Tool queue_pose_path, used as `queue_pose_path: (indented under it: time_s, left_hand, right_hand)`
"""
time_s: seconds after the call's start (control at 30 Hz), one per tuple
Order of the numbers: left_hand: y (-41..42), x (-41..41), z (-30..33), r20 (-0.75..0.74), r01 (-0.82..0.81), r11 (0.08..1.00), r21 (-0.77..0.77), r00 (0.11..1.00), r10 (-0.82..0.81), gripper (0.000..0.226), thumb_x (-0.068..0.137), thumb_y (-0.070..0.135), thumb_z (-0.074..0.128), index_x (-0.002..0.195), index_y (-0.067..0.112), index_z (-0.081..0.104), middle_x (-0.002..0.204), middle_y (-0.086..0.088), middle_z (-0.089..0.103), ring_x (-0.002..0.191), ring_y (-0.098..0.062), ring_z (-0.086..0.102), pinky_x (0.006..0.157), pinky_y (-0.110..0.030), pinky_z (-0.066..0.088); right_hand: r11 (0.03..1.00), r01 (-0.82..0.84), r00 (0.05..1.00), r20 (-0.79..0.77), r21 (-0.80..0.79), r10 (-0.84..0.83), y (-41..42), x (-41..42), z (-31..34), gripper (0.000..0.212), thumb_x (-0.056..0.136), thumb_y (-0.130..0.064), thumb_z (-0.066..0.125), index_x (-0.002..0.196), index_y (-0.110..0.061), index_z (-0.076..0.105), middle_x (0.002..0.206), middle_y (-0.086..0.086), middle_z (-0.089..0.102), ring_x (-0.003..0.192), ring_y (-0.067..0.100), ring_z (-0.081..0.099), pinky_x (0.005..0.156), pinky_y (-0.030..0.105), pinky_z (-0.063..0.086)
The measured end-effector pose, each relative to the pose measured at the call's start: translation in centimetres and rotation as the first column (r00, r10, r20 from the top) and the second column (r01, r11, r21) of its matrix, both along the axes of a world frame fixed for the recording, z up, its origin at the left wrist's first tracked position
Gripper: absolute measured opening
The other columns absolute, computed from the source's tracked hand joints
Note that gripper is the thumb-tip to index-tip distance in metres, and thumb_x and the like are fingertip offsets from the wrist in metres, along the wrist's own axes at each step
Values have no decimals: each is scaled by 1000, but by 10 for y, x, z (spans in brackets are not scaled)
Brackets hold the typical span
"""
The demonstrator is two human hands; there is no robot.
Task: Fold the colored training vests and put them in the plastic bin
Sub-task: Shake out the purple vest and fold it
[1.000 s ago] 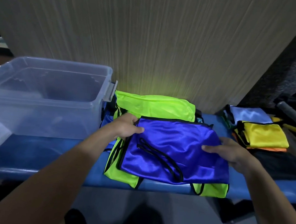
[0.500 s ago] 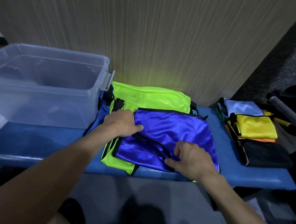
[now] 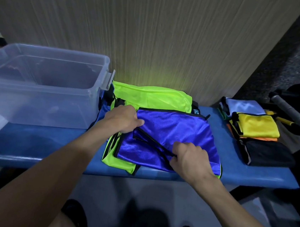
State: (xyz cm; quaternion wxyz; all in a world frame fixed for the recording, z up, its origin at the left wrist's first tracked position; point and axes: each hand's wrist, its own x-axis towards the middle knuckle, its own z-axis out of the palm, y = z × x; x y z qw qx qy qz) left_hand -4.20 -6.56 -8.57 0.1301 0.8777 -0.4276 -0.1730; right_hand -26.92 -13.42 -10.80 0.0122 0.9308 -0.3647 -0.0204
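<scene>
Our left hand [image 3: 121, 118] presses flat on the shiny blue vest [image 3: 173, 134] (black-trimmed mesh) atop neon-green vests [image 3: 152, 98] on the padded counter [image 3: 235, 170]; our right hand [image 3: 190, 157] pinches its strap. The clear bin [image 3: 42, 87] stands left.

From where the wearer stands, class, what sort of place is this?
Probably a gym or sports storeroom: bright training vests lie on a blue padded bench, a clear plastic bin stands ready, and a grip-taped handle lies at the far right.
</scene>
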Motion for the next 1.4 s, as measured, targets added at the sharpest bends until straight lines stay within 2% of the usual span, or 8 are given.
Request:
queue_pose_path:
  time_s: [0.27, 0.37, 0.53, 0.77, 0.93, 1.03, 1.2, 1.4]
  left_hand:
    - [0, 1, 1, -424, -128, 975, -180, 905, 40, 21, 98, 14, 61, 80, 4, 61, 76, -14, 75, 59, -20, 68, 41, -23, 46]
    - [-1, 6, -9, -378, -123, 981, -149, 924, 58, 16, 95, 13, 67, 82, 6, 61, 70, -12, 73, 65, -24, 73, 44, -25, 49]
    - [1, 9, -14, -349, -73, 995, -62, 936, 47, 22, 90, 15, 76, 95, 14, 54, 82, -11, 72, 59, -15, 69, 46, -25, 49]
    - [-5, 6, -16, -274, -105, 994, -27, 957, 93, 35, 97, 40, 65, 91, 6, 75, 69, -3, 76, 63, -18, 68, 54, -27, 51]
    - [-9, 4, -19, -53, -132, 991, -11, 990, 131, 50, 95, 51, 60, 68, 12, 76, 57, 4, 71, 65, -14, 67, 75, -34, 58]
    - [-13, 2, -21, -111, -153, 988, -38, 983, 148, 46, 89, 53, 68, 75, 10, 71, 74, -1, 70, 76, -22, 67, 76, -36, 56]
    - [-17, -5, -16, -267, -215, 967, -140, 948, 172, 42, 88, 32, 71, 60, 18, 43, 61, 0, 42, 58, -21, 42, 58, -30, 29]
    - [-12, 2, -3, -180, -114, 974, -198, 980, 78, 19, 96, 28, 65, 91, 15, 52, 88, -9, 51, 81, -23, 48, 72, -32, 35]
  right_hand:
    - [982, -30, 988, 156, 185, 1, -12, -9, 12, 5, 84, -34, 61, 84, -30, 58, 84, -8, 69, 89, 25, 62, 70, 32, 41]
    - [973, -61, 993, 115, 224, 36, -12, -11, 3, 5, 86, -36, 62, 84, -31, 61, 84, -8, 68, 89, 23, 63, 70, 31, 41]
    - [962, -127, 991, 70, 243, 113, -10, -15, -2, 40, 80, -64, 69, 99, -32, 54, 95, -13, 59, 91, 17, 58, 70, 32, 38]
    - [967, -144, 989, 74, 211, 131, -8, -17, -8, 17, 84, -35, 63, 92, -27, 50, 94, -6, 62, 86, 26, 57, 73, 36, 48]
    - [962, -153, 987, 92, 226, 135, -12, -20, -6, 15, 80, -31, 63, 89, -26, 52, 88, -8, 63, 86, 25, 59, 70, 35, 46]
    - [957, -161, 984, 109, 241, 138, -14, -22, -9, 16, 78, -30, 63, 89, -27, 51, 86, -8, 62, 84, 25, 59, 68, 34, 44]
    - [944, -182, 980, 126, 273, 153, -16, -23, -15, 17, 76, -28, 63, 85, -29, 49, 82, -9, 61, 81, 22, 58, 63, 32, 39]
    - [910, -260, 958, 205, 324, 201, -19, -24, -14, 22, 74, -24, 65, 89, -29, 50, 73, -11, 56, 72, 12, 53, 65, 34, 48]
